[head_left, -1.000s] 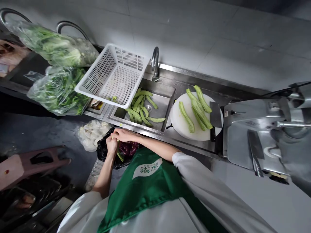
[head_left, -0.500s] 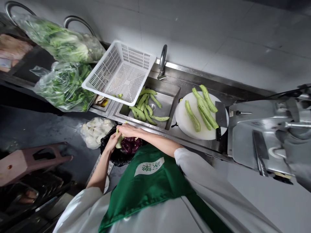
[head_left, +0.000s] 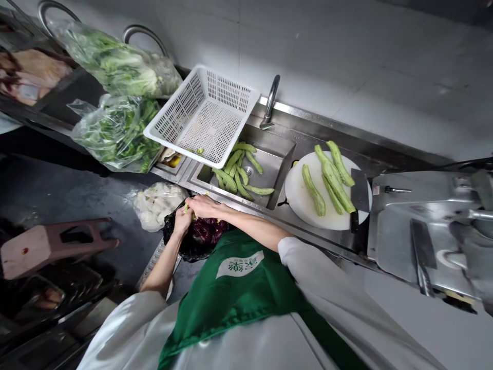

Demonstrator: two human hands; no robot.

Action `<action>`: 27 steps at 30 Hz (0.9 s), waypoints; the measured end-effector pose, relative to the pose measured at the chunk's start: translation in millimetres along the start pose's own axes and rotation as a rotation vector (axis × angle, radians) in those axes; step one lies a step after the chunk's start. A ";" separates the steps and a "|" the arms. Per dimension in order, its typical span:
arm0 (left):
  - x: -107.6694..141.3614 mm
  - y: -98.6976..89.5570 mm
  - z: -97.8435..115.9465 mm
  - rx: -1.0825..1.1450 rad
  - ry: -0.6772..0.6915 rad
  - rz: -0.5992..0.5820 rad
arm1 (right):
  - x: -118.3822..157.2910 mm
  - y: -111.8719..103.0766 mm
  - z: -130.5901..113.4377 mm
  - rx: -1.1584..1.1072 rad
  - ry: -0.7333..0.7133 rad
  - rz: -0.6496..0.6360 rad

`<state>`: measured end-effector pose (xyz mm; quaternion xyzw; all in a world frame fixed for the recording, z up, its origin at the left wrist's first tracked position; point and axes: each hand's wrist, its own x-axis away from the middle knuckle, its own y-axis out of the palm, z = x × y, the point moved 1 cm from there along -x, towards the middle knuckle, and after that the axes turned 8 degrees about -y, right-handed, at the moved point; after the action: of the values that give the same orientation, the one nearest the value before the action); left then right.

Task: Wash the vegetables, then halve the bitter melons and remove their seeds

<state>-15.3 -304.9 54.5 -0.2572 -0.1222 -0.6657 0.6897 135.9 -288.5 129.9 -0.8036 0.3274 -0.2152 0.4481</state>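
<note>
Over the black-lined bin [head_left: 181, 253] my left hand [head_left: 183, 221] is closed round a pale green gourd [head_left: 186, 207], mostly hidden by my fingers. My right hand [head_left: 203, 205] is closed at the gourd's upper end, touching my left; whether it also has a small tool in it cannot be seen. Dark purple scraps [head_left: 208, 230] lie in the bin just below. Several long green gourds [head_left: 231, 172] are piled in the steel sink [head_left: 275, 177]. More gourds [head_left: 332, 177] rest on a round white cutting board [head_left: 298, 205], beside a cleaver [head_left: 359, 190].
A white perforated basket [head_left: 210, 121] sits over the sink's left side, near the faucet [head_left: 270, 103]. Bagged greens [head_left: 119, 131] and bagged lettuce [head_left: 123, 67] stand left. A white bag [head_left: 157, 205] and a pink stool [head_left: 57, 241] are on the floor. Steel equipment [head_left: 423, 221] stands right.
My view has shifted slightly, so the scene sits further right. My left hand has moved up closer to my right, and less of the gourd shows between them.
</note>
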 end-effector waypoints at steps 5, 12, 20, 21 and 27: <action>-2.5 -4.4 -4.2 -0.104 0.108 -0.002 | 0.0 1.2 1.8 -0.006 0.024 0.011; -6.3 -17.0 -1.4 -0.085 0.140 -0.119 | -4.1 9.2 3.0 -0.036 0.118 -0.004; -7.6 -25.4 -8.5 -0.052 0.078 -0.166 | -4.5 10.5 3.7 -0.069 0.169 0.012; -7.9 -24.7 -9.4 -0.056 0.081 -0.171 | -4.1 10.5 3.8 -0.068 0.173 0.015; -6.9 -13.4 -11.9 -0.078 0.114 0.024 | -3.8 7.6 -0.4 -0.066 0.174 0.044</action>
<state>-31.1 -304.9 43.6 -0.2470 -0.0537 -0.6753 0.6929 130.5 -288.9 123.4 -0.7888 0.3897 -0.2634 0.3957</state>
